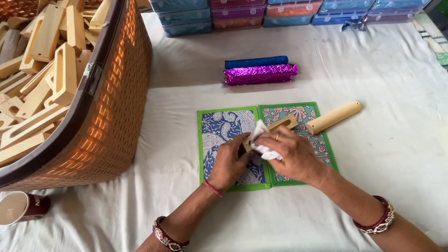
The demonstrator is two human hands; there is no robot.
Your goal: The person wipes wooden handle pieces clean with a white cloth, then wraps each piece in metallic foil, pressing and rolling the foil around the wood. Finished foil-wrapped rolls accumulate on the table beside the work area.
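The left hand [229, 163] grips the near end of a slotted wooden frame [280, 125], fingers closed around it, holding it over two green-edged patterned cards [219, 126] that lie side by side on the white-covered desk [373, 70]. The right hand [291, 156] pinches a small white cloth [262, 140] and presses it against the frame. Just right of the frame lies a wooden cylinder [333, 117]. Beyond the cards lie a blue foil roll [256, 61] and a purple foil roll [260, 74], touching. An orange woven basket [116, 107] of wooden pieces stands at the left.
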